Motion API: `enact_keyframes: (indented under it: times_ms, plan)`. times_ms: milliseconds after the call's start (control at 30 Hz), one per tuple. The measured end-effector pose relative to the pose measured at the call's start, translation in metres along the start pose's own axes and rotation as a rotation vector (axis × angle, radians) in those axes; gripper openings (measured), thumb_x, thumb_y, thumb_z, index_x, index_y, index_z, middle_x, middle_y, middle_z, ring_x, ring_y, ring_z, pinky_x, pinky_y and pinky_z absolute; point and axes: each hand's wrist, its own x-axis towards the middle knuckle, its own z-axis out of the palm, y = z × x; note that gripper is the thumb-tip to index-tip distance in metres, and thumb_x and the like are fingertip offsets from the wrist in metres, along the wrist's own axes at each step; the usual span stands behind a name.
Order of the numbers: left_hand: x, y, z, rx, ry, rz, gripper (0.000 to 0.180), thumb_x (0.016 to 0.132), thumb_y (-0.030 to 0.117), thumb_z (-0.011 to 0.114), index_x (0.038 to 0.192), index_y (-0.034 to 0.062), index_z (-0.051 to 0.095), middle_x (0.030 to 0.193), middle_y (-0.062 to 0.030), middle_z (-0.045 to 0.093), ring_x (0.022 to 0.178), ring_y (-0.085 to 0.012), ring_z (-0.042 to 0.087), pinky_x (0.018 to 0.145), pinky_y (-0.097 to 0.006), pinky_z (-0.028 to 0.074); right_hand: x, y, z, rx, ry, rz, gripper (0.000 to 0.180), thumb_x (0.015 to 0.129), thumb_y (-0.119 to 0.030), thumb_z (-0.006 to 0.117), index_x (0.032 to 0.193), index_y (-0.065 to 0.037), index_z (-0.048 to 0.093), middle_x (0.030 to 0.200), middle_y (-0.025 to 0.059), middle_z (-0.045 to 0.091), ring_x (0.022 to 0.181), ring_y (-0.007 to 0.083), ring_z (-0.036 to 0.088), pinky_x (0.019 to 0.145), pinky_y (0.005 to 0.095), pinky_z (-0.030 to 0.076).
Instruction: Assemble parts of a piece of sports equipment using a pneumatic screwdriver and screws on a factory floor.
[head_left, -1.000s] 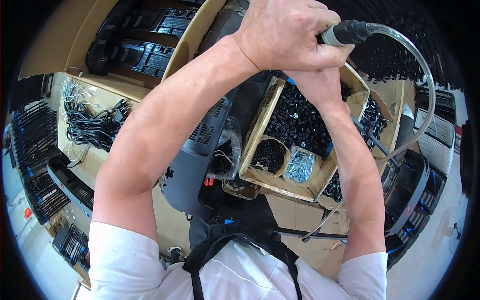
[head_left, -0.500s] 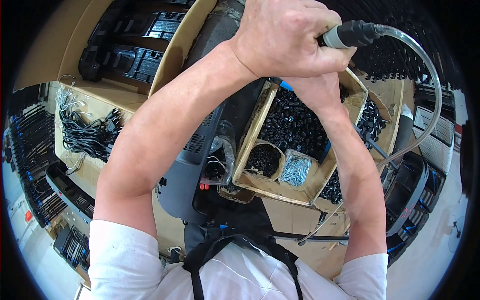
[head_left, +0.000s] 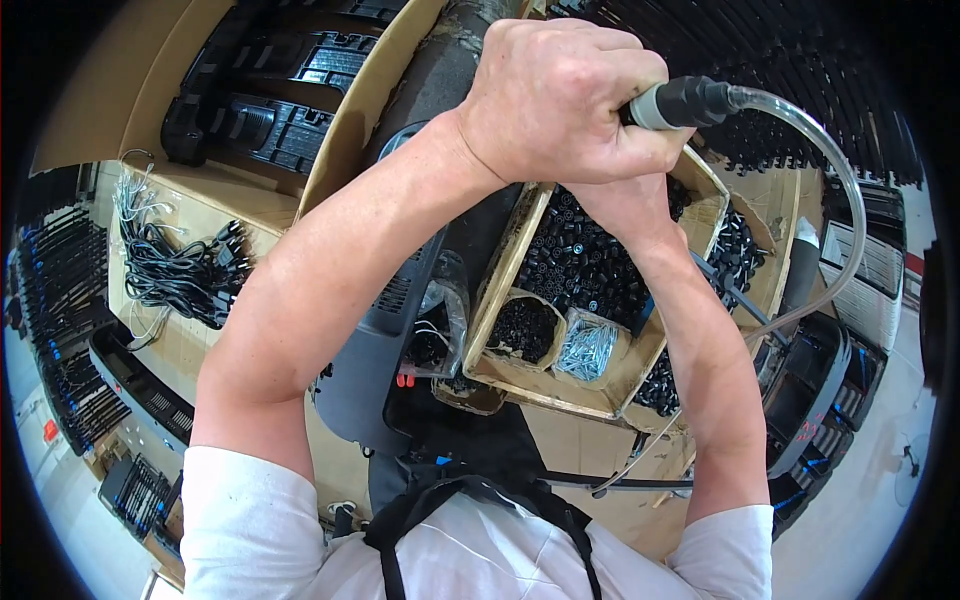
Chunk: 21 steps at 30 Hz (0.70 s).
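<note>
My left hand (head_left: 565, 105) is closed in a fist around an air tool at the top centre. Only the tool's grey rear end and black hose coupling (head_left: 693, 102) show past the thumb side. A clear hose (head_left: 852, 190) curves from it to the right and down. My right hand (head_left: 622, 207) is beneath the left one, with its fingers hidden; whether it also grips something cannot be seen. Below the hands stands a divided cardboard box (head_left: 595, 396) of small black plastic parts (head_left: 580, 255), small dark pieces (head_left: 525, 328) and silver screws (head_left: 588, 345).
On the left, black moulded panels (head_left: 290, 130) lie in a large carton (head_left: 350, 130), beside a bundle of black power cords (head_left: 190, 275). A grey plastic housing (head_left: 365, 385) is left of the parts box. Stacked black parts (head_left: 815, 60) fill the upper right.
Both hands, with the air tool and its hose, have shifted slightly toward me and to the left. The left fist stays closed on the tool.
</note>
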Motion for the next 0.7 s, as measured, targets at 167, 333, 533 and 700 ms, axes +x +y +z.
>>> enact_keyframes:
  times_ms: [167, 333, 533, 700]
  plan:
    - [0.002, -0.002, 0.004, 0.016, 0.076, 0.065, 0.025, 0.075, 0.036, 0.081, 0.065, 0.0157, 0.071, 0.059, -0.0015, 0.063, 0.055, -0.0222, 0.067, 0.047, -0.035, 0.05, -0.003, 0.001, -0.003, 0.011, -0.023, 0.038, 0.034, 0.086, -0.003, 0.086, 0.11, -0.001, 0.063, 0.106, 0.005, 0.063, 0.096, 0.0155, 0.063, 0.082, 0.0349, 0.056]
    - [0.001, -0.002, 0.008, -0.003, 0.047, 0.065, 0.021, 0.07, 0.034, 0.081, 0.065, 0.0154, 0.071, 0.059, -0.0012, 0.062, 0.056, -0.022, 0.067, 0.047, -0.035, 0.05, -0.01, 0.004, -0.004, -0.022, -0.018, 0.036, 0.035, 0.087, -0.003, 0.086, 0.112, -0.001, 0.062, 0.109, 0.0048, 0.062, 0.099, 0.0153, 0.062, 0.084, 0.0354, 0.055]
    - [-0.001, 0.001, 0.013, -0.013, 0.066, 0.084, 0.021, 0.067, 0.034, 0.081, 0.068, 0.0151, 0.072, 0.06, -0.0004, 0.062, 0.057, -0.0224, 0.068, 0.048, -0.036, 0.051, -0.016, 0.009, -0.006, -0.011, -0.01, 0.026, 0.035, 0.087, -0.003, 0.086, 0.113, -0.001, 0.063, 0.11, 0.0044, 0.063, 0.1, 0.0148, 0.061, 0.084, 0.0354, 0.055]
    - [-0.001, 0.001, 0.011, 0.028, 0.069, 0.088, 0.021, 0.067, 0.035, 0.081, 0.068, 0.0151, 0.073, 0.06, -0.0005, 0.062, 0.058, -0.0224, 0.068, 0.048, -0.036, 0.051, -0.015, 0.009, -0.004, -0.008, 0.002, 0.037, 0.035, 0.087, -0.003, 0.086, 0.113, -0.001, 0.063, 0.11, 0.0043, 0.063, 0.099, 0.0148, 0.062, 0.083, 0.0352, 0.055]
